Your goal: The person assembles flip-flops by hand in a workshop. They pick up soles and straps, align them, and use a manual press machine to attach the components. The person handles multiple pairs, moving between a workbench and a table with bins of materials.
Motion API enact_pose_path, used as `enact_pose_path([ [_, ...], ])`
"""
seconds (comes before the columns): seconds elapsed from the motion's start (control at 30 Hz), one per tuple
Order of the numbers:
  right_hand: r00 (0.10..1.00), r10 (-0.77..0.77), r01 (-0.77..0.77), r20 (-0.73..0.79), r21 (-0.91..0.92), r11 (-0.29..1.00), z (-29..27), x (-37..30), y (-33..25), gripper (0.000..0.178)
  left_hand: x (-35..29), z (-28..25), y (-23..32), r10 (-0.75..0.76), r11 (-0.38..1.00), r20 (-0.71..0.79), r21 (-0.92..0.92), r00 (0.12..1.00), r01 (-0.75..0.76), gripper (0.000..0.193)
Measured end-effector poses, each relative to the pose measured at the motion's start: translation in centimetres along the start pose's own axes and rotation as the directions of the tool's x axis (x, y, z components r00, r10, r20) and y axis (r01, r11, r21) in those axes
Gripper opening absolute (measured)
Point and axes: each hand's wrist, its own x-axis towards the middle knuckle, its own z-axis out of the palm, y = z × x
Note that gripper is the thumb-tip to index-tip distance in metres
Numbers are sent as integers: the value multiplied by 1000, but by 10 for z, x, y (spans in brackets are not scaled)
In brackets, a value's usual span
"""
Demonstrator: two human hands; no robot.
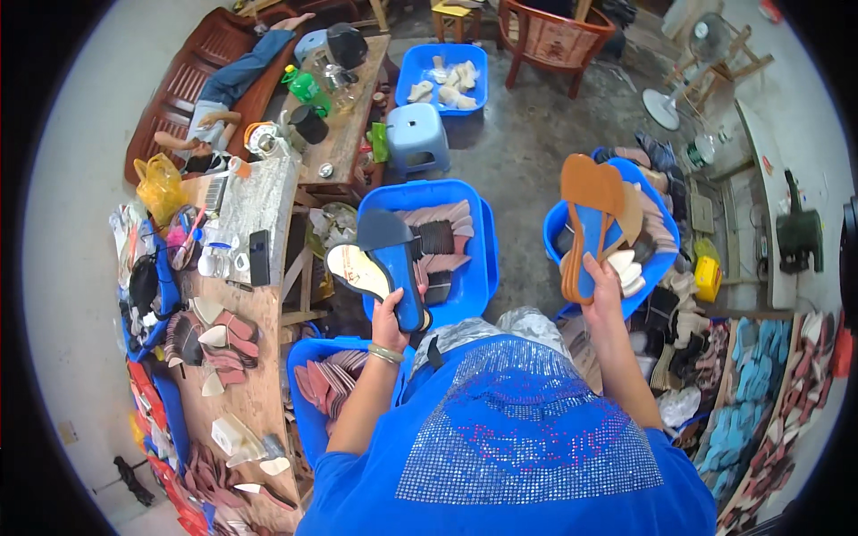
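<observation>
Two bunches, held well apart. In the left hand [390,320], closed around the near ends: a navy-blue shoe sole [391,250] and a white-faced sole [356,271], splayed apart over the left side of the central blue tub [479,270]. In the right hand [603,284], likewise closed: tan-brown soles [593,185] with blue faces, to the right of the central tub; exact count impossible to tell.

Gripped low by the narrow ends, probably to keep each bunch together and leave the broad ends in plain view. Kept on opposite sides, perhaps to avoid mixing dark and brown.

Inside the central tub, pink and black shoe pieces [436,237] in packed rows, likely to save room. To its right, another blue tub [663,273] with white pointed pieces [628,271]; at its near left, a third tub [298,364] of stacked pink soles [335,380], apparently for easy reach. Farther left of the central tub, a wooden workbench [261,309] with a black phone [259,257].
</observation>
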Motion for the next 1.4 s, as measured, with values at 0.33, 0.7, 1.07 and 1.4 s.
enact_pose_path([
  [0.33,907,308,-261,288,-192,946,119,166,7,35,44,12,18,104,975,-258,-166,961,-150,37],
  [0.7,727,533,-422,434,-331,844,159,442,-57,39,234,249,13,181,944,-447,-172,876,-282,29],
  [1.07,912,313,-297,266,-101,950,99,601,-254,39,440,448,24,35,995,-156,-89,987,-49,39],
  [1.4,985,-10,37,170,-157,987,46,658,-365,53,590,626,24,-298,951,266,167,917,261,37],
])
